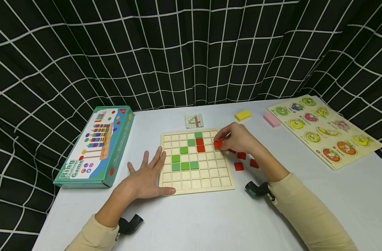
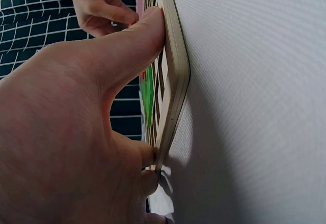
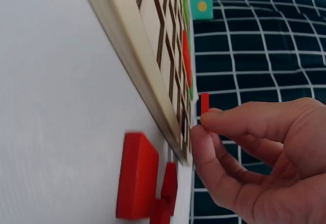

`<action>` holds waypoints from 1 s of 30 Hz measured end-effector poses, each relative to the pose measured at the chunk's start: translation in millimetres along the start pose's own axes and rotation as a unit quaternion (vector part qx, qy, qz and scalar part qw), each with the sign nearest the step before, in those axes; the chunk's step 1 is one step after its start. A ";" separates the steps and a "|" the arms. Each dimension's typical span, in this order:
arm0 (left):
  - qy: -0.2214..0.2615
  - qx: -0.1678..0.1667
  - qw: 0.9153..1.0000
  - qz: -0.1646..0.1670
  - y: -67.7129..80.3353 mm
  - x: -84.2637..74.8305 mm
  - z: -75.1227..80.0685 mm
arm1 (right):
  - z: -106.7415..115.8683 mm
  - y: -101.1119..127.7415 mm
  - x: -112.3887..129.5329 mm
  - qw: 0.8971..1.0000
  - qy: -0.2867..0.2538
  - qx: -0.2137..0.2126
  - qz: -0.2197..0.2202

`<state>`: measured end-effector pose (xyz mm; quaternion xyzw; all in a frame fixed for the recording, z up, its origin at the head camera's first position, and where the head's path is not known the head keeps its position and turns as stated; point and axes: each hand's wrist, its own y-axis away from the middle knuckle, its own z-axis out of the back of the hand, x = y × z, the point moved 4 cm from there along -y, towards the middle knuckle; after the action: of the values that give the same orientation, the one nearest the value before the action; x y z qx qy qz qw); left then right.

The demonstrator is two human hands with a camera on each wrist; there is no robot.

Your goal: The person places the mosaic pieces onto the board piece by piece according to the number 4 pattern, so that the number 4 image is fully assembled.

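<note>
Right hand (image 1: 238,139) pinching 1 red tile (image 1: 218,144) over the board (image 1: 197,181); left hand (image 1: 147,176) flat and open, steadying the edge.

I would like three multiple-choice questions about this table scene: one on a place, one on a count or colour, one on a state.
1. Where does the green game box lie?
A. left of the grid board
B. right of the board
C. on the board

2. How many red tiles already sit in the board's squares?
A. none
B. two
C. five

3. What is the left hand doing?
A. pinching a tile
B. resting flat with straight fingers at the board's left edge
C. gripping the box

Answers:
1 A, the head view shows the box left of the board.
2 B, two red tiles sit below the top green one.
3 B, the spread fingers lie flat; the right hand pinches the red tile.
</note>
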<state>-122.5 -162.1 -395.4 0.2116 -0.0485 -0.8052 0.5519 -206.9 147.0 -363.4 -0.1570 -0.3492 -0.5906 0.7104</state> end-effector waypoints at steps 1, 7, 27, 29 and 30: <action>0.000 0.000 1.000 0.000 -0.1 0.3 -0.1 | -1.6 0.3 1.5 1.000 0.001 0.002 0.003; 0.002 0.000 1.000 0.000 0.0 0.7 -0.4 | -11.4 0.0 10.7 1.000 0.005 0.006 0.016; 0.002 0.006 1.000 0.002 -0.6 0.7 -1.3 | -36.6 2.2 31.8 0.998 0.003 0.045 0.037; 0.002 0.006 1.000 0.003 -0.5 1.0 -1.2 | -37.8 2.8 33.2 0.998 0.004 0.048 0.041; 0.003 0.005 1.000 0.003 -0.4 1.0 -1.1 | -38.4 3.0 33.6 0.998 0.007 0.050 0.043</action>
<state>-122.8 -162.7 -396.8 0.2164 -0.0515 -0.8029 0.5530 -190.2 98.9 -367.0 -0.1322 -0.3667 -0.5421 0.7444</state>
